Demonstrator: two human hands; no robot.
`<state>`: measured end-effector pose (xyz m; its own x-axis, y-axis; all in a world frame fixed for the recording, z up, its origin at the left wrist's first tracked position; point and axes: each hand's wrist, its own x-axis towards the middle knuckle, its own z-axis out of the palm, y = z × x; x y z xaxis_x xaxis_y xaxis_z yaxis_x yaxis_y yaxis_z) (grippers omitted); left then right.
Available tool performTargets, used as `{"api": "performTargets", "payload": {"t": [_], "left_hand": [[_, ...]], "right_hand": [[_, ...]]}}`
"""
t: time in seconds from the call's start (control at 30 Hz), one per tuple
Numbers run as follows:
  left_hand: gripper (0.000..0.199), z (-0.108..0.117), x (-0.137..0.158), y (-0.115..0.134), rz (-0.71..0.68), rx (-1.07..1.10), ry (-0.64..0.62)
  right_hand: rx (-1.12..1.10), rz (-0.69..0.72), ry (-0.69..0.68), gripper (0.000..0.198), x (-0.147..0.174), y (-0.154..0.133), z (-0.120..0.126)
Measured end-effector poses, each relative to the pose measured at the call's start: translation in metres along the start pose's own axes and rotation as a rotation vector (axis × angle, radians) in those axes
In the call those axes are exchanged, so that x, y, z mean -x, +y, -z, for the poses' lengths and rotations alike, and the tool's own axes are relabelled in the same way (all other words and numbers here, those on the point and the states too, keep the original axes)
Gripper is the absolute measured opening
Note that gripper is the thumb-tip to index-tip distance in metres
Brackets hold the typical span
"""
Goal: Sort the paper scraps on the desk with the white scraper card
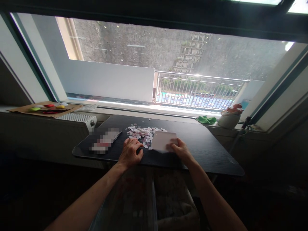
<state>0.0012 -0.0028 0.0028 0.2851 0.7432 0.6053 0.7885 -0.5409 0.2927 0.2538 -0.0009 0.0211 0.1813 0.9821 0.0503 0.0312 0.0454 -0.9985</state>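
A loose heap of small whitish paper pieces (144, 132) lies on the dark table (199, 141). My left hand (131, 151) rests at the near left edge of the heap, fingers bent downward and thumb apart from them. Nothing shows in its grasp, though the fingertips are partly hidden. In my right hand (180, 148) is a flat pale card (162, 140) with rounded corners, gripped at its right side between thumb and fingers. The card is held over the right part of the heap and covers some pieces.
A blurred-out flat item (106, 141) lies at the table's left. On the sill are a brown board (29, 110) with colourful items, a green cloth (206, 120) and a pale pot (228, 120). A white radiator (79, 120) stands left. Below the table's front edge is a clear-sided container (125, 199).
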Motion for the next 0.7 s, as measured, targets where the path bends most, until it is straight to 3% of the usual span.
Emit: {"api": "performTargets", "payload": {"t": [0.17, 0.43, 0.7], "left_hand": [[0.017, -0.002, -0.001, 0.000, 0.006, -0.001, -0.001], [0.018, -0.003, 0.000, -0.001, 0.007, -0.001, 0.004], [0.022, -0.002, 0.000, -0.001, -0.014, 0.012, -0.024]], "right_hand": [[0.063, 0.021, 0.028, 0.025, 0.007, -0.008, 0.007], [0.079, 0.068, -0.016, 0.022, -0.001, -0.013, -0.031], [0.163, 0.079, 0.021, 0.020, 0.016, -0.028, -0.007]]}}
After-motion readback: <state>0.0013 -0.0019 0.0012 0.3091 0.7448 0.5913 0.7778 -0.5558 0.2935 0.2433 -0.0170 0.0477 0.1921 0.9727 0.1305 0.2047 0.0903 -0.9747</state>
